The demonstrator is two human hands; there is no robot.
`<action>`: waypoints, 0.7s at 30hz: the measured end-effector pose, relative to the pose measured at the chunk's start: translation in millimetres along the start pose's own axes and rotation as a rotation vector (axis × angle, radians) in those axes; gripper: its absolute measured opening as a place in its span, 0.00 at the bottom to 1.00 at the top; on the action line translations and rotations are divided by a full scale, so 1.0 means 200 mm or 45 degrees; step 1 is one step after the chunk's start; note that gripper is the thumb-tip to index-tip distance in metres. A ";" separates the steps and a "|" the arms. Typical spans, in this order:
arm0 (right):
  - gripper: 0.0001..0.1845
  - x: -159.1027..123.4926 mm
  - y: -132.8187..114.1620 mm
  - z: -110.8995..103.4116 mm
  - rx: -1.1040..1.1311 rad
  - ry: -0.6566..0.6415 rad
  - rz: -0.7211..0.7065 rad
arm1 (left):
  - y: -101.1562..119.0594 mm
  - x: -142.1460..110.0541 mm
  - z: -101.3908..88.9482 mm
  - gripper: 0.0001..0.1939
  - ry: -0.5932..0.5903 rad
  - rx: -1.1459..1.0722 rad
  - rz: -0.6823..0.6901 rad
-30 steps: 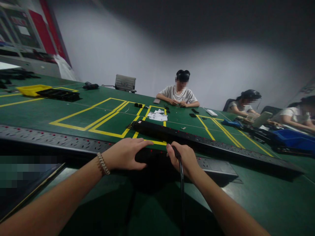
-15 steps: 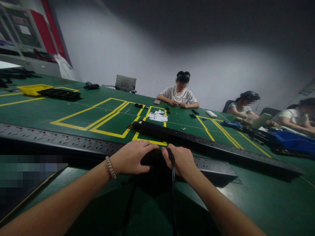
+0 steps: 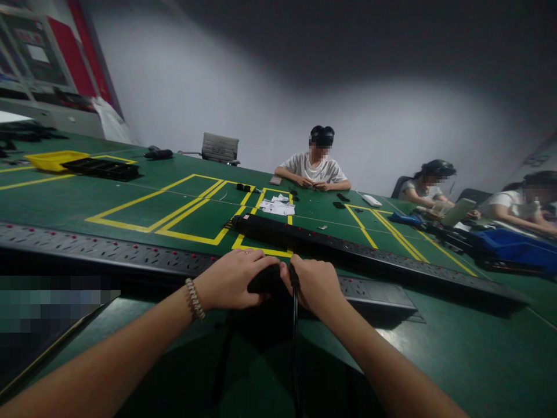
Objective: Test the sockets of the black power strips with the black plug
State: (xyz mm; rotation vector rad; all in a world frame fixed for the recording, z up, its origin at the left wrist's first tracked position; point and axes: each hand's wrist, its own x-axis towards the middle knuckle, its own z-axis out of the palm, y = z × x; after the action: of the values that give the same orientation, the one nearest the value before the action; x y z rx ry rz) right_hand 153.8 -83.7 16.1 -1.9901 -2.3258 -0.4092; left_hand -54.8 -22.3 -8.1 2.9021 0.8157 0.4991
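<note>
My left hand (image 3: 237, 278), with a beaded bracelet at the wrist, curls around a dark, rounded black piece (image 3: 264, 278) whose kind I cannot make out. Closed around the thick end of a black cable (image 3: 295, 325) is my right hand (image 3: 314, 283), its thumb close to the black piece; the cable's tip is hidden. The cable hangs down toward me. Just behind both hands lies a long black power strip (image 3: 143, 249) with rows of slots and red dots. A second long black power strip (image 3: 348, 252) lies slantwise beyond it.
White papers (image 3: 277, 205) lie on the green table (image 3: 130, 197) among yellow tape lines. To the left are a yellow tray (image 3: 56, 161), a black tray (image 3: 102, 169) and a power drill (image 3: 158, 154). Blue bins (image 3: 513, 247) stand at right. Several people sit across the table.
My right hand has shifted slightly left, closer to the black piece in my left hand, and the hanging cable has swung left with it. My left hand has barely moved.
</note>
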 end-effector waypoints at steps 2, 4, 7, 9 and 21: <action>0.21 0.00 0.00 0.01 0.004 0.008 0.000 | 0.00 0.00 0.00 0.32 0.001 -0.007 0.001; 0.22 0.00 0.01 0.01 0.006 0.019 0.002 | 0.00 0.00 0.00 0.33 -0.002 -0.010 0.003; 0.23 -0.01 0.02 0.03 0.008 0.032 0.001 | 0.00 0.00 0.00 0.33 -0.009 -0.011 0.005; 0.23 -0.01 0.02 0.04 0.010 0.047 0.001 | 0.00 0.00 0.00 0.33 -0.012 -0.010 0.005; 0.25 -0.01 0.03 0.07 0.083 0.059 0.085 | -0.01 -0.01 0.01 0.34 -0.028 0.026 -0.018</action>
State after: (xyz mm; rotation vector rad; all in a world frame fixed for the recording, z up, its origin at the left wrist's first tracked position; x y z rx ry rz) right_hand 162.2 -80.5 2.8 -2.0004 -2.2092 -0.3662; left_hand -56.2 -21.6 -10.2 2.9130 0.8427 0.4593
